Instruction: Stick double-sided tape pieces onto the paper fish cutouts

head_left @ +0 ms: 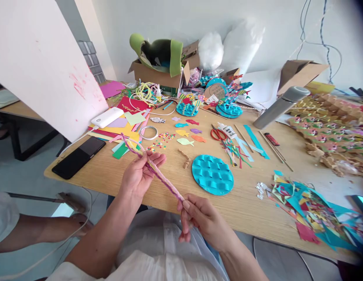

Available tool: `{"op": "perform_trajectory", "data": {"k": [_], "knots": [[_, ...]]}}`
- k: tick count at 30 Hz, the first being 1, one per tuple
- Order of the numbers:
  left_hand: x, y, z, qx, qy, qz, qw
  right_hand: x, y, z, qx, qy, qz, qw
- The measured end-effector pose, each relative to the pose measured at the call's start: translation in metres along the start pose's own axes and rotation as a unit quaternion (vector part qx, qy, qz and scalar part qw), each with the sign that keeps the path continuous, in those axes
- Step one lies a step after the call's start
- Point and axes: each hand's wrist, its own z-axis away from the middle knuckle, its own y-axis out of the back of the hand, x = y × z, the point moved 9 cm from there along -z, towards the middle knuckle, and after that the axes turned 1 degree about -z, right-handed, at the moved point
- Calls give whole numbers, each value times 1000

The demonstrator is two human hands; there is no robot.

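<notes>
A bundle of long pink and purple strands (166,182), with a little yellow among them, stretches slantwise between my hands above the table's front edge. My left hand (140,173) pinches it with thumb and fingers near the middle, and its far ends fan apart past that hand. Lower down, my right hand (200,214) closes its thumb and fingers on the near end. On the table ahead lie a round blue woven-paper disc (212,174), a short brown twisted piece (185,159) and several coloured paper fish (185,141).
Red-handled scissors (218,133), a white glue bottle (227,130) and thin paper strips (235,151) lie beyond the disc. A black phone (79,157) rests at left. Paper scraps (313,208) spread at right, near a grey flask (281,107). Another person's arm (43,232) shows at lower left.
</notes>
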Motion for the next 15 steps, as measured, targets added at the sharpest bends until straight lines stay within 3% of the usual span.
{"op": "perform_trajectory", "data": {"k": [8,15], "knots": [[10,-13,3,-56,-45,-78,994,6,2,-1,1,-2,-129,992],[19,-12,7,-62,-74,-82,992,-5,5,2,-12,18,-194,981]]}}
